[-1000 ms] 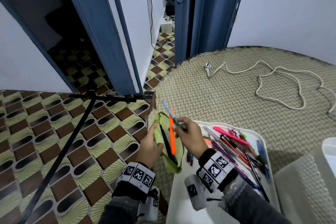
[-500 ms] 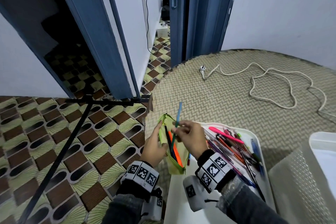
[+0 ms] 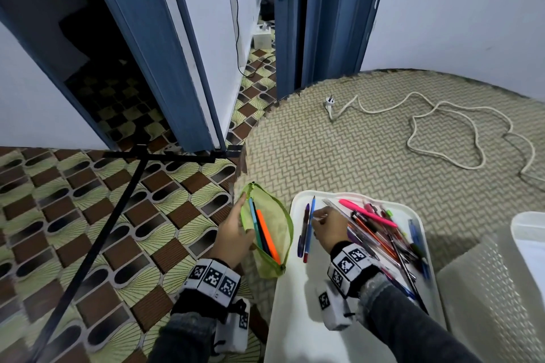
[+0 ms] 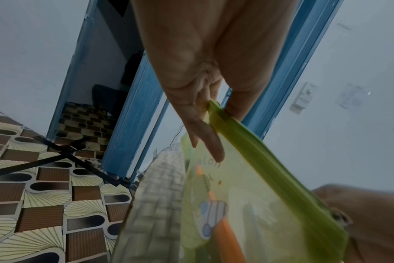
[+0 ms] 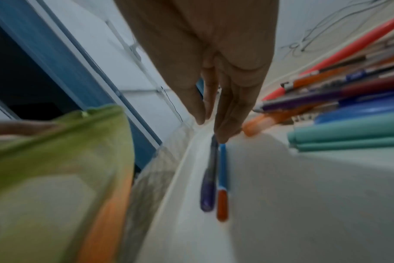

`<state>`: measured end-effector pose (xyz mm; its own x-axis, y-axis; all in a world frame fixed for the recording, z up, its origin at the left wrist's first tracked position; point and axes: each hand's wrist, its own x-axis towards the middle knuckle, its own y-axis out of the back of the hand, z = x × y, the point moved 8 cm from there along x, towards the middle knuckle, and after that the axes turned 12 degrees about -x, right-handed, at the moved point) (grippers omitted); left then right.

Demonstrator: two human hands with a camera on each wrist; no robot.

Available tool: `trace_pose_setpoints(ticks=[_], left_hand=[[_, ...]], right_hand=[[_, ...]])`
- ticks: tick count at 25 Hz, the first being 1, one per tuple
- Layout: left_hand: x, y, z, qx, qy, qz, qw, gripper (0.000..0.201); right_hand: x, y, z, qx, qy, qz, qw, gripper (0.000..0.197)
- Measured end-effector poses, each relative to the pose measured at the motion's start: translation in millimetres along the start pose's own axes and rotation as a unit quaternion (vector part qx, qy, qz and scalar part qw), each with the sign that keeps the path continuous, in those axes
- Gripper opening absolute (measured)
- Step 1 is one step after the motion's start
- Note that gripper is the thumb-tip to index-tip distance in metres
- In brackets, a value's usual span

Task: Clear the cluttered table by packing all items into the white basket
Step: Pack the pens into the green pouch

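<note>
Pens: a purple pen and a blue pen with a red end lie side by side at the left edge of the white plastic tray.
Right hand: my straight fingers reach the pens' far ends; no grasp.
Left hand: I pinch the rim of the green mesh zip pouch, its mouth open.
Pouch contents: orange, teal and dark pens.
Basket: the white basket sits right of the tray; contents hidden.
Risk: pens could roll off the tray edge.

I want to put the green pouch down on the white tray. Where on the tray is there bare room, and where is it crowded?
The near half of the white tray is bare, between its left rim and the right hand's sleeve. A narrow strip left of the purple pen and blue pen is also free. The far right side is crowded with the pen pile. The left hand holds the green pouch.
</note>
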<state>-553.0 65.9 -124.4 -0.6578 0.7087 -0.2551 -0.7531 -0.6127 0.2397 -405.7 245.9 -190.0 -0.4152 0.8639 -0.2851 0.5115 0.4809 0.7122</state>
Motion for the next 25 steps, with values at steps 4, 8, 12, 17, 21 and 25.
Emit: trace_pose_setpoints(ticks=[4,8,12,17,21,25], left_hand=[[2,8,4,0.021,0.001,0.004,1.000,0.078],[4,13,-5,0.033,0.008,0.002,0.999,0.076],[4,15,-14,0.020,0.023,0.006,1.000,0.077],[4,14,-17,0.007,0.023,0.002,1.000,0.075],[4,14,-21,0.008,0.022,0.002,1.000,0.075],[3,16,-21,0.005,0.021,0.005,1.000,0.073]], right_hand=[[2,-28,10,-0.074,-0.023,-0.029,0.997,0.030],[-2,-32,12,-0.046,-0.066,-0.035,0.996,0.045],[-4,-29,8,-0.069,-0.089,-0.027,0.993,0.042],[-1,-31,7,-0.021,-0.124,-0.022,0.992,0.052],[0,-34,10,-0.030,-0.131,-0.030,0.991,0.034],[0,-30,5,0.029,-0.122,0.011,0.992,0.029]])
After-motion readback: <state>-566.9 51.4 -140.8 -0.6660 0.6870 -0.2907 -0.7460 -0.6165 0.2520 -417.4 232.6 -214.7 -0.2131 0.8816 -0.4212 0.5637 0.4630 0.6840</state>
